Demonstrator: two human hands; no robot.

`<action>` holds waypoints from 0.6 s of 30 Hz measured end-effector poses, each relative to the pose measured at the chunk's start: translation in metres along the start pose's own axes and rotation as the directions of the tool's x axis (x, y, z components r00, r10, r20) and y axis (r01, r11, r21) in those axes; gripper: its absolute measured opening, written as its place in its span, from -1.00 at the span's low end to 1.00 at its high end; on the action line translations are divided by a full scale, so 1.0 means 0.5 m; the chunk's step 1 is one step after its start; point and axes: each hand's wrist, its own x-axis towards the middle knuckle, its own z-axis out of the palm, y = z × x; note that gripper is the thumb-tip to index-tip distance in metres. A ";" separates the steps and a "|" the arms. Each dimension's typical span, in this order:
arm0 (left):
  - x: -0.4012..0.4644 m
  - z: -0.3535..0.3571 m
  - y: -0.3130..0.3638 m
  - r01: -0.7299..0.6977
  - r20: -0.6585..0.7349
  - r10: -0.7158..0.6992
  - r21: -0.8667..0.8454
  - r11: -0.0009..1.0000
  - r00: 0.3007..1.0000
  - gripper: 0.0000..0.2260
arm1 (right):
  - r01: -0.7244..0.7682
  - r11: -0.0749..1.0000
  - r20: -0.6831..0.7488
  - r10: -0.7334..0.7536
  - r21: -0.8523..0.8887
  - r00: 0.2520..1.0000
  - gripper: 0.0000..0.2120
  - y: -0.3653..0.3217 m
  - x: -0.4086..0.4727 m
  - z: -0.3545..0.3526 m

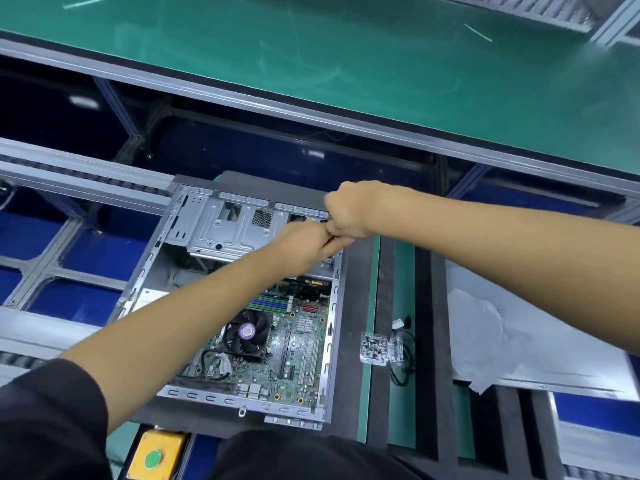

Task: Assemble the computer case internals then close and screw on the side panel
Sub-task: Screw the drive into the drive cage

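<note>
An open grey computer case point(334, 341) lies flat in front of me, its motherboard point(294, 344) and black CPU fan point(246, 336) exposed. A metal drive cage point(225, 223) fills its far end. Both my hands meet at the case's far right corner. My left hand point(304, 245) reaches in from the lower left with fingers curled. My right hand point(348, 211) comes from the right, closed in a fist just above it. What the fingers pinch is hidden. The side panel point(571, 348) lies to the right, partly under crumpled plastic film.
A clear plastic tray point(375, 348) and a black cable point(403, 362) lie right of the case on black and green mats. A yellow box with a green button point(154, 457) sits at the near edge. A green conveyor belt point(346, 53) runs behind.
</note>
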 end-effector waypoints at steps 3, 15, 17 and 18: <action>-0.005 -0.005 -0.016 -0.076 0.103 0.118 -0.342 0.937 0.988 -0.68 | 0.163 0.982 -0.028 -0.166 -0.091 0.986 -0.79 0.004 -0.002 -0.011; -0.016 0.037 0.008 0.069 -0.150 -0.049 0.130 0.989 0.987 -0.48 | -0.049 0.997 0.128 0.042 0.054 0.991 -0.76 0.001 0.005 -0.006; -0.004 0.025 0.000 0.017 -0.077 -0.007 0.131 0.991 0.997 -0.44 | 0.030 0.998 0.062 -0.034 0.059 0.998 -0.75 0.013 0.000 -0.013; 0.002 0.014 -0.007 -0.010 -0.029 0.013 0.106 0.994 0.999 -0.43 | 0.109 0.994 0.015 -0.109 0.019 0.994 -0.75 0.022 -0.003 -0.016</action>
